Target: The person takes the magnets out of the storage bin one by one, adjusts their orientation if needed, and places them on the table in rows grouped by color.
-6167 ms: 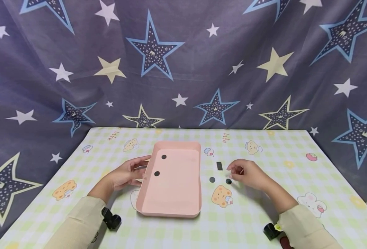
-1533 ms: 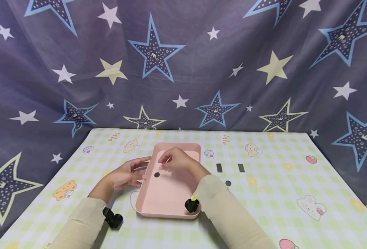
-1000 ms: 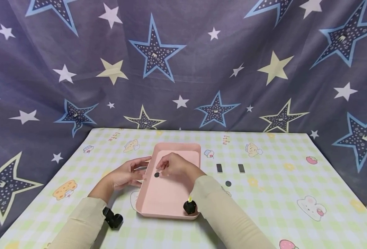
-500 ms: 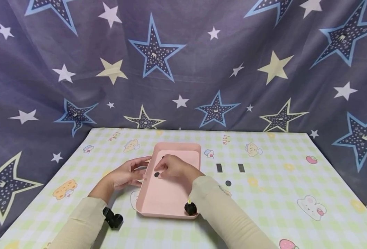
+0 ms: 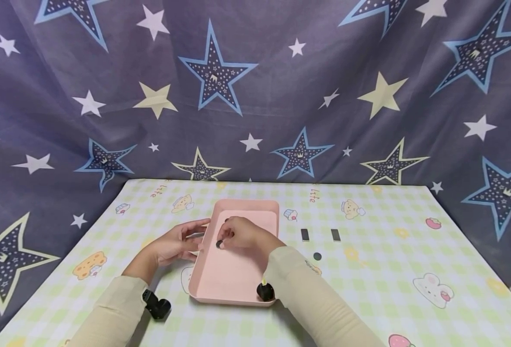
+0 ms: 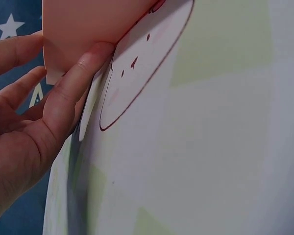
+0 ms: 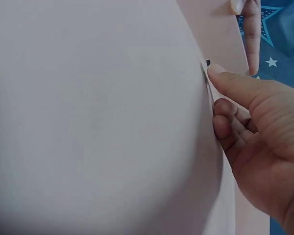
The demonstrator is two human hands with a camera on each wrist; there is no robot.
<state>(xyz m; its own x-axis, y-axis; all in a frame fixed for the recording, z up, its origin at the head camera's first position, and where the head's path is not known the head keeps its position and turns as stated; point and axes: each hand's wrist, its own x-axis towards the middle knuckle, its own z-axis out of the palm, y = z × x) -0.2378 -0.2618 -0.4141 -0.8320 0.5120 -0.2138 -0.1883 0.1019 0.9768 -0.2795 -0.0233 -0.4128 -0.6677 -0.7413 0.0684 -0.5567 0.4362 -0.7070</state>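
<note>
A pink tray [image 5: 234,289] lies on the table. My left hand [image 5: 175,245] rests against its left wall, fingers spread and relaxed; in the left wrist view the thumb of that hand [image 6: 34,112] touches the outside of the wall [image 6: 83,29]. Over the tray, my right hand [image 5: 242,233] pinches a small black disc [image 5: 218,245] near the left wall. In the right wrist view, a dark edge of the disc [image 7: 208,62] shows at the thumb tip of my right hand [image 7: 264,132]. Another dark piece [image 5: 226,220] is mostly hidden behind my right hand.
Right of the tray lie two dark rectangular pieces, one nearer [image 5: 305,235] and one farther right [image 5: 335,235], with a dark disc [image 5: 317,256] below them. A checked cloth [image 5: 411,255] covers the table, and a star-patterned curtain [image 5: 255,106] hangs behind.
Since the earliest frame, my right hand has moved left from the table to the tray, and one table disc is gone from its spot. Just now its fingers closed on a disc, which tilted.
</note>
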